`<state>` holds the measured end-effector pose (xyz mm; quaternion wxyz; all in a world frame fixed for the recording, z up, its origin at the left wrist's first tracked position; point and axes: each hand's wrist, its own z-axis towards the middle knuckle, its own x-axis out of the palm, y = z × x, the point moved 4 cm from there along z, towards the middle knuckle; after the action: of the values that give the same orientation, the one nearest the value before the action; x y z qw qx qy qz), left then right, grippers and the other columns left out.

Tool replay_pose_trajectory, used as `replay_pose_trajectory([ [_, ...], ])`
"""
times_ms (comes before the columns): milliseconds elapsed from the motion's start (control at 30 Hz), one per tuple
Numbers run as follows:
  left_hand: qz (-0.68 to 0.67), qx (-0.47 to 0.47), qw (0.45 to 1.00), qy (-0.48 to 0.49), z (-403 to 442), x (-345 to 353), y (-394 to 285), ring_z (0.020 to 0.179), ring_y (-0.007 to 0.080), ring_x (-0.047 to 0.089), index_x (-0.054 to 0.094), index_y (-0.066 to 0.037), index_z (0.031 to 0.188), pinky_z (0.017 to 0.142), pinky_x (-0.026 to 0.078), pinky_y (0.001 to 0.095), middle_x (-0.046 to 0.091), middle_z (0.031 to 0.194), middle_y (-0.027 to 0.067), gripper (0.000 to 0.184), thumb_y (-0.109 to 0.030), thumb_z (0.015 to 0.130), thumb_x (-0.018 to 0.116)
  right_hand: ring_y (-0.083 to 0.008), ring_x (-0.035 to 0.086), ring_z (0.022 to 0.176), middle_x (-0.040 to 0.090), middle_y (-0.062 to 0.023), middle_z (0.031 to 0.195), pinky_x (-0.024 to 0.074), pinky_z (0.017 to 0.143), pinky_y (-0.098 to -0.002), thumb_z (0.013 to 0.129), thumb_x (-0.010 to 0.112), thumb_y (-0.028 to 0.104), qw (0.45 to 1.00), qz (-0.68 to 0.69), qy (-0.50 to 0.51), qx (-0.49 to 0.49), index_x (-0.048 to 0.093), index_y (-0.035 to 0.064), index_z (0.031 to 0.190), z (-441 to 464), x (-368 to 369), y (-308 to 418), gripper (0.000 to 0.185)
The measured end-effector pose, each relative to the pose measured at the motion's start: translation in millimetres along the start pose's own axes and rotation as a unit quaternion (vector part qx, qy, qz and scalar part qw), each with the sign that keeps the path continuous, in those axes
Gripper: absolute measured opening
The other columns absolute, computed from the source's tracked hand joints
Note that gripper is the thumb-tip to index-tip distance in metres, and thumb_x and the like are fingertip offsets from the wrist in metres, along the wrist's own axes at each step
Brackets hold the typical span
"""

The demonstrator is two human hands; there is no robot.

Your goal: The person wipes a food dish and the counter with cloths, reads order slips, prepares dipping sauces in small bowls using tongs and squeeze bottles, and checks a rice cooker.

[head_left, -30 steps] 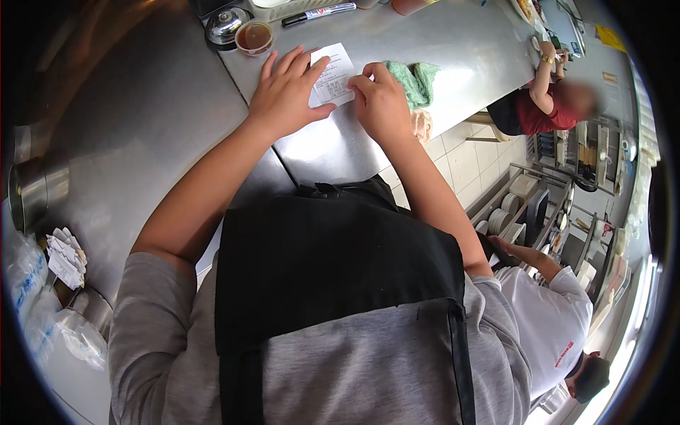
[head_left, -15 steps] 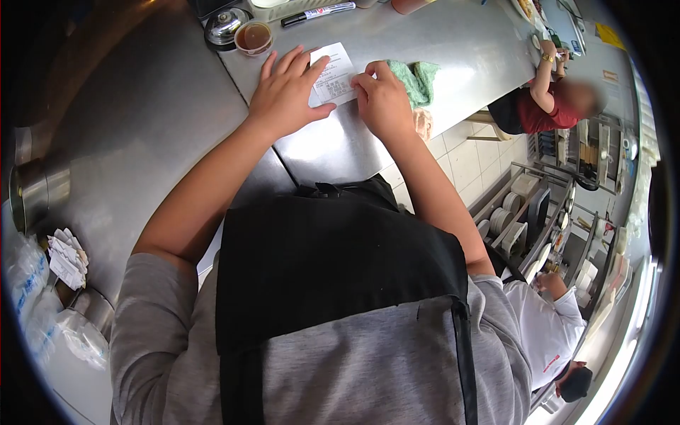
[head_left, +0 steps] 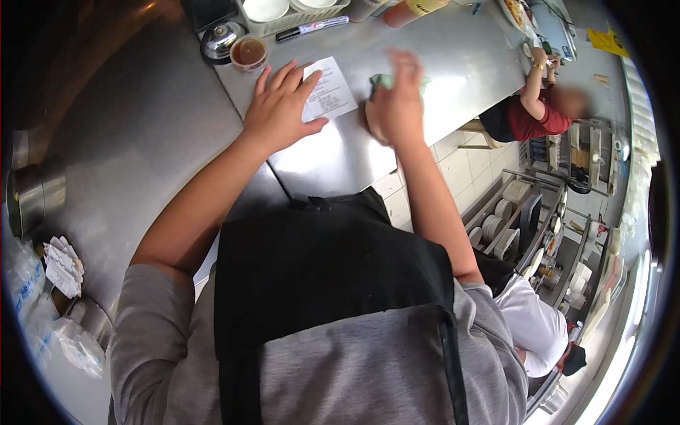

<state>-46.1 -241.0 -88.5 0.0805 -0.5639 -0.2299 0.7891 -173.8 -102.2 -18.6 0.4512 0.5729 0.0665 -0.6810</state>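
My left hand: spread open, fingers on the receipt
My right hand: blurred over the green cloth; grip, I can't tell
Sauce cup: beyond my left fingers

Legible text: none | receipt — print too small to read | marker — lettering illegible

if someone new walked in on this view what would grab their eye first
Probably the white receipt on the shiny steel counter, with the spread left hand partly over its left edge. Next might come the blurred right hand, to the receipt's right, in front of a green cloth. The black apron also stands out, filling the lower middle.
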Motion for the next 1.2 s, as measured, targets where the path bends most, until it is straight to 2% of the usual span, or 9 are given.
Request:
replay_pose_trajectory([
  [33, 0.001, -0.003, 1.0, 0.005, 0, 0, 0, 0.14, 0.0288, 0.035, 0.049, -0.013, 0.141, 0.117, 0.019, 0.0502, 0.049, 0.139, 0.0155, 0.078, -0.044, 0.075, 0.077, -0.0395, 0.061, 0.107, 0.029, -0.0268, 0.148, 0.05, 0.087, -0.0482, 0.079, 0.057, 0.002, 0.998, -0.029, -0.052, -0.012, 0.052, 0.0073, 0.132, 12, -19, -20, 0.053],
  [167, -0.006, -0.008, 1.0, 0.029, -1, 0, 1, 0.141, 0.0288, 0.034, 0.047, -0.013, 0.142, 0.118, 0.018, 0.0501, 0.047, 0.14, 0.0174, 0.08, -0.045, 0.075, 0.076, -0.0516, 0.048, 0.124, 0.004, -0.0309, 0.158, 0.0521, 0.093, -0.0453, 0.079, 0.051, -0.001, 0.951, -0.243, -0.188, 0.045, 0.011, 0.0069, 0.154, 62, -134, -117, 0.086],
  [233, -0.003, -0.009, 0.999, 0.031, 0, -1, 0, 0.141, 0.0288, 0.033, 0.047, -0.013, 0.143, 0.118, 0.018, 0.05, 0.047, 0.141, 0.0179, 0.08, -0.045, 0.075, 0.076, -0.0536, 0.032, 0.133, 0.014, -0.0345, 0.154, 0.0462, 0.099, -0.0463, 0.078, 0.051, -0.004, 0.94, -0.282, -0.18, 0.072, 0.014, 0.0086, 0.154, 72, -165, -121, 0.086],
  [267, 0.003, -0.014, 0.999, 0.036, 0, -1, 0, 0.141, 0.0288, 0.033, 0.046, -0.013, 0.143, 0.118, 0.018, 0.0499, 0.046, 0.141, 0.0184, 0.081, -0.045, 0.075, 0.076, -0.0517, 0.046, 0.126, 0.011, -0.0332, 0.156, 0.0538, 0.09, -0.0443, 0.079, 0.05, -0.002, 0.937, -0.296, -0.174, 0.065, 0.013, 0.0068, 0.154, 66, -162, -121, 0.085],
  [367, 0.005, -0.017, 0.999, 0.039, 0, 0, 0, 0.141, 0.029, 0.033, 0.045, -0.013, 0.144, 0.118, 0.018, 0.0497, 0.045, 0.142, 0.0183, 0.081, -0.046, 0.076, 0.076, -0.0474, 0.055, 0.117, 0.016, -0.0221, 0.159, 0.0552, 0.084, -0.0442, 0.08, 0.052, 0.001, 0.975, -0.214, -0.043, 0.041, 0.023, 0.015, 0.153, 43, -103, -98, 0.079],
  [467, 0.002, -0.012, 0.999, 0.032, 0, 0, 0, 0.141, 0.0291, 0.034, 0.046, -0.013, 0.143, 0.118, 0.018, 0.0499, 0.046, 0.141, 0.0184, 0.081, -0.046, 0.075, 0.076, -0.0399, 0.065, 0.099, 0.044, -0.0133, 0.146, 0.0549, 0.077, -0.0446, 0.084, 0.053, 0.004, 0.996, -0.088, 0.025, -0.008, 0.048, 0.0178, 0.139, 4, -22, -50, 0.056],
  [533, 0.004, -0.012, 1.0, 0.016, 0, 3, 2, 0.14, 0.028, 0.034, 0.049, -0.012, 0.14, 0.118, 0.018, 0.0501, 0.048, 0.14, 0.0147, 0.079, -0.046, 0.074, 0.076, -0.0364, 0.066, 0.089, 0.064, -0.0145, 0.116, 0.0546, 0.074, -0.0437, 0.088, 0.055, 0.009, 0.991, -0.064, 0.12, 0.002, 0.062, 0.0119, 0.117, -18, 10, -21, 0.03],
  [633, 0.003, -0.009, 1.0, 0.007, -1, 1, 1, 0.14, 0.027, 0.035, 0.052, -0.01, 0.137, 0.118, 0.018, 0.0505, 0.05, 0.139, 0.0109, 0.077, -0.046, 0.073, 0.077, -0.0339, 0.066, 0.077, 0.066, -0.0117, 0.093, 0.0537, 0.066, -0.0435, 0.089, 0.06, 0.015, 0.99, -0.032, 0.132, -0.027, 0.064, 0.008, 0.093, -34, 27, 1, 0.01],
  [1200, 0.001, -0.008, 1.0, 0.015, -1, 1, 1, 0.14, 0.0283, 0.035, 0.05, -0.014, 0.14, 0.117, 0.02, 0.0497, 0.049, 0.138, 0.0162, 0.078, -0.045, 0.074, 0.077, -0.0336, 0.068, 0.074, 0.067, -0.0112, 0.09, 0.0548, 0.063, -0.0437, 0.091, 0.056, 0.016, 0.988, -0.057, 0.133, -0.051, 0.063, 0.008, 0.095, -38, 39, -3, 0.011],
])
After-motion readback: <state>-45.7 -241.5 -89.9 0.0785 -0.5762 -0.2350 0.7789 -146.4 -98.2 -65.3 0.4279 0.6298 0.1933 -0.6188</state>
